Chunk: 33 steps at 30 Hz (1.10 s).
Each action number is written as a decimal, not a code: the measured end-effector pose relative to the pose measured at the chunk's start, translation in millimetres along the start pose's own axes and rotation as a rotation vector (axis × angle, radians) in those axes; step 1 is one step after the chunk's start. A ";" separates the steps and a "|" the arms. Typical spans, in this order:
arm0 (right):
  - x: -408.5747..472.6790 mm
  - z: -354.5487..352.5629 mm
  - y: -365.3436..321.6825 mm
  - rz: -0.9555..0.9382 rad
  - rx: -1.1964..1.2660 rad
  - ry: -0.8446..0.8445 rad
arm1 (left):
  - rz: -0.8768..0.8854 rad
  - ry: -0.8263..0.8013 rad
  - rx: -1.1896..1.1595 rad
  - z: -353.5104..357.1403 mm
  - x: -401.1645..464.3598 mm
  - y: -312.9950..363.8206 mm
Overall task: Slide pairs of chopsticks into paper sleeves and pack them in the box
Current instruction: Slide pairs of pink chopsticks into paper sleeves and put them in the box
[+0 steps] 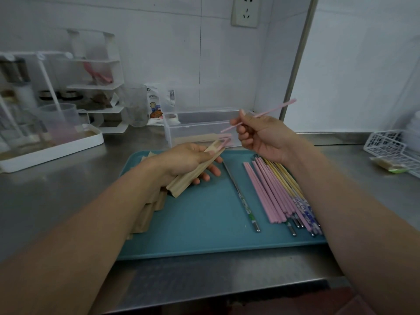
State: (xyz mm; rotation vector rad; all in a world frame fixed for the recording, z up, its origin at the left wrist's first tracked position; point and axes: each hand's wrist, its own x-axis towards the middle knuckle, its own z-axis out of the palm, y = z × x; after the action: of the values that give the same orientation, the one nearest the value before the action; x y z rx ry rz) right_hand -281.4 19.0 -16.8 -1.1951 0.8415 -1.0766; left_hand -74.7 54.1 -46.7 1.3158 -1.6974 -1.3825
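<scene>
Left hand (186, 159) grips a paper sleeve (195, 171) with a pink tip poking out; right hand (261, 135), just beside it, pinches a pink chopstick (272, 110).

Matt paper sleeve (196, 171), smooth teal plastic tray (204, 223), brushed metal counter (56, 189).

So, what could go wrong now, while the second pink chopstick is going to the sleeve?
1. The right hand pinches the pink chopstick near its middle, so its tip may waver and miss the narrow mouth of the paper sleeve.
2. The left hand holds the sleeve tilted; the chopstick already inside may slide out.
3. A hard push could crumple the sleeve.
</scene>
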 end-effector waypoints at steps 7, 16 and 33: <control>1.1 -3.7 4.9 0.047 -0.172 0.027 | 0.063 -0.088 0.015 1.5 -1.9 0.1; 2.6 5.5 17.0 0.070 -0.284 -0.087 | 0.100 -0.105 0.034 1.9 -2.8 0.7; 6.1 2.0 8.8 -0.229 -0.208 0.382 | 0.096 -0.068 -0.054 0.3 -3.1 1.6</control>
State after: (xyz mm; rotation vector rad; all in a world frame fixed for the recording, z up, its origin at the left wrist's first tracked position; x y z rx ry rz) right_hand -276.0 14.0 -24.8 -1.3016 1.1521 -1.4622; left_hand -74.4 57.0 -44.8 1.1543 -1.7325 -1.4217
